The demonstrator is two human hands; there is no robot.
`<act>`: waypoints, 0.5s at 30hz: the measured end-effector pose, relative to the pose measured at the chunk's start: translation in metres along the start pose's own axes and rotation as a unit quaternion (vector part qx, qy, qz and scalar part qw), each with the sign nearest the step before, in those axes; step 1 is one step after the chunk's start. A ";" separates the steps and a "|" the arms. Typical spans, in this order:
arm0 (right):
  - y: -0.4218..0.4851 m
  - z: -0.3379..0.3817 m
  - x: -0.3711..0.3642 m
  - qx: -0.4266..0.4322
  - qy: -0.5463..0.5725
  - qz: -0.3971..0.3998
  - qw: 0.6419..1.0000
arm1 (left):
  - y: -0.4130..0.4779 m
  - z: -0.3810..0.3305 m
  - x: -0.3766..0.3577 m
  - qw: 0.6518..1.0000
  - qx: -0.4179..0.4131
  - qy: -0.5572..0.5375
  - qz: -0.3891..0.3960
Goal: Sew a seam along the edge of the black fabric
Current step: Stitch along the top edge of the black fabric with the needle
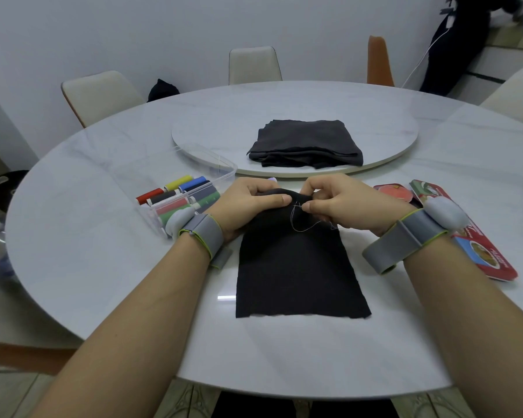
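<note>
Head view, left hand (248,203) and right hand (338,200) pinching black fabric (296,267)

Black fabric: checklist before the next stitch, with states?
1. Left hand grips the raised top edge of the black fabric: ok.
2. Right hand pinches the fabric at the stitch point, beside the left thumb: ok.
3. Needle in the right pinch: cannot tell, too small to see.
4. Thread free of tangles: cannot tell; a slack loop lies on the fabric below the pinch.
5. Lower part of the fabric lies flat on the table: ok.
</note>
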State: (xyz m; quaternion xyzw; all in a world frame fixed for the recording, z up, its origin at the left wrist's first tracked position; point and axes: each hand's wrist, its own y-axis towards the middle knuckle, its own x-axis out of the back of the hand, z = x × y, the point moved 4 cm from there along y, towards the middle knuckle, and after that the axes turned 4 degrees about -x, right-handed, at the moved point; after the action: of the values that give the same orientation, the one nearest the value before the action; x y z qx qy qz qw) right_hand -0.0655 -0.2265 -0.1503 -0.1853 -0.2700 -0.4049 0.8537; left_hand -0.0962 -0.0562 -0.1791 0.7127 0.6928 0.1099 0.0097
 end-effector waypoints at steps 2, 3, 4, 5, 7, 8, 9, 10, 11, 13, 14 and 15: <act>0.001 -0.001 0.000 0.001 -0.008 -0.002 1.000 | -0.001 0.000 0.000 1.000 0.002 0.000 0.000; 0.001 -0.001 0.000 0.002 -0.011 -0.003 1.000 | -0.001 0.000 0.000 1.000 0.004 0.000 0.000; 0.001 -0.001 0.000 0.002 -0.013 -0.004 1.000 | -0.001 0.000 0.000 1.000 0.006 -0.001 -0.001; 0.001 -0.001 0.000 0.003 -0.016 -0.005 1.000 | -0.001 -0.001 0.001 1.000 0.008 -0.002 -0.002; 0.001 -0.001 0.000 0.004 -0.023 -0.010 1.000 | 0.000 0.001 0.001 1.000 0.013 -0.005 -0.003; 0.001 -0.002 0.000 0.005 -0.028 -0.014 0.999 | 0.000 0.001 0.000 1.000 0.016 -0.006 -0.004; 0.001 -0.002 0.001 0.006 -0.034 -0.018 0.999 | 0.000 0.001 0.000 1.000 0.018 -0.006 -0.005; 0.002 -0.002 0.001 0.008 -0.043 -0.023 0.999 | 0.000 0.001 -0.001 1.000 0.019 -0.005 -0.006; 0.002 -0.002 0.000 0.009 -0.053 -0.027 0.998 | 0.000 0.000 -0.001 1.000 0.019 -0.001 -0.007; 0.002 -0.002 0.000 0.013 -0.071 -0.037 0.997 | -0.002 -0.003 -0.001 1.000 0.017 0.008 -0.006; 0.003 -0.001 0.000 0.014 -0.077 -0.042 0.996 | -0.003 -0.004 -0.001 1.000 0.014 0.011 -0.005; 0.003 -0.001 0.000 0.014 -0.083 -0.046 0.995 | -0.003 -0.004 0.000 1.000 0.010 0.014 -0.003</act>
State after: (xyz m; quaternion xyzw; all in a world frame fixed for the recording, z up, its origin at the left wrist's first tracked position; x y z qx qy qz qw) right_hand -0.0630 -0.2254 -0.1514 -0.1939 -0.3537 -0.4233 0.8113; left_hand -0.0998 -0.0570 -0.1758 0.7091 0.6960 0.1131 -0.0071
